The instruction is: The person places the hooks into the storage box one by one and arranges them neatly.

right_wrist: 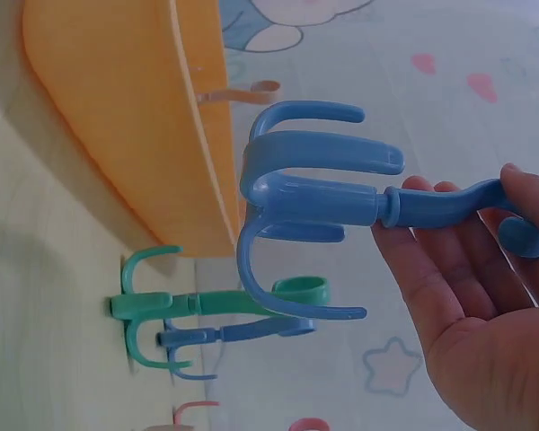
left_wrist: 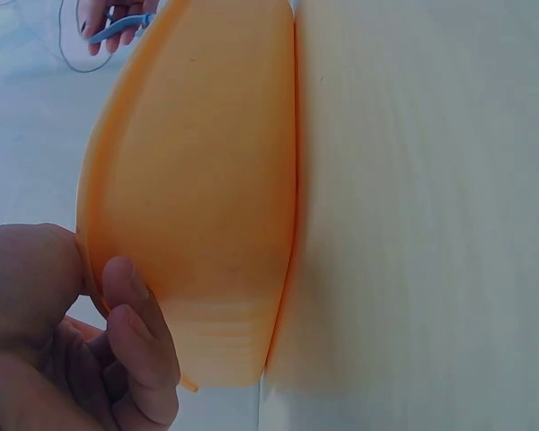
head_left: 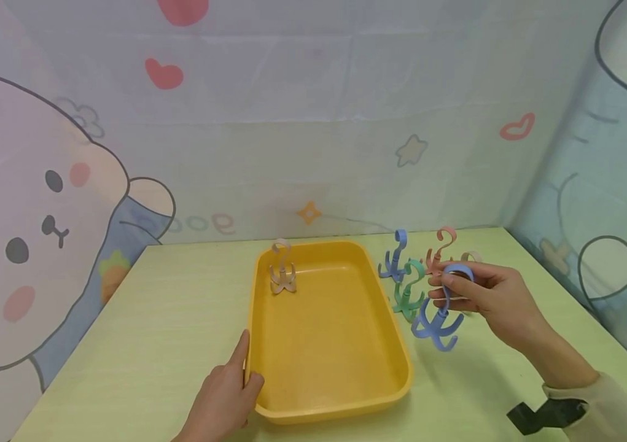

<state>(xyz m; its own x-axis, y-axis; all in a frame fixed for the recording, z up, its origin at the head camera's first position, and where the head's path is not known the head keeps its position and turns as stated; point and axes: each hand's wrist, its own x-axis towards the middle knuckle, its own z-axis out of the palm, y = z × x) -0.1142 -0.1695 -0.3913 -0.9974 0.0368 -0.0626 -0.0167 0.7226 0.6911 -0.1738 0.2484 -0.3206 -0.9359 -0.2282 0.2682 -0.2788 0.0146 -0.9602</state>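
My right hand (head_left: 503,304) pinches a blue rotating multi-claw hook hanger (head_left: 437,325) by its curved top, with the prongs hanging downward above the table. In the right wrist view this blue hanger (right_wrist: 314,202) shows its several prongs and its stem between thumb and fingers. My left hand (head_left: 225,393) grips the left rim of a yellow tray (head_left: 327,417), thumb over the edge and fingers against the outer wall (left_wrist: 198,197). Inside the tray's far left corner stands a beige hook hanger (head_left: 283,279).
Right of the tray, a blue hanger (head_left: 395,264), a green hanger (head_left: 408,301) and a pink hanger (head_left: 435,259) stand on the pale table (head_left: 180,307). A beige hanger (head_left: 472,255) is partly hidden behind my right hand. A printed cloth (head_left: 291,153) rises behind the table.
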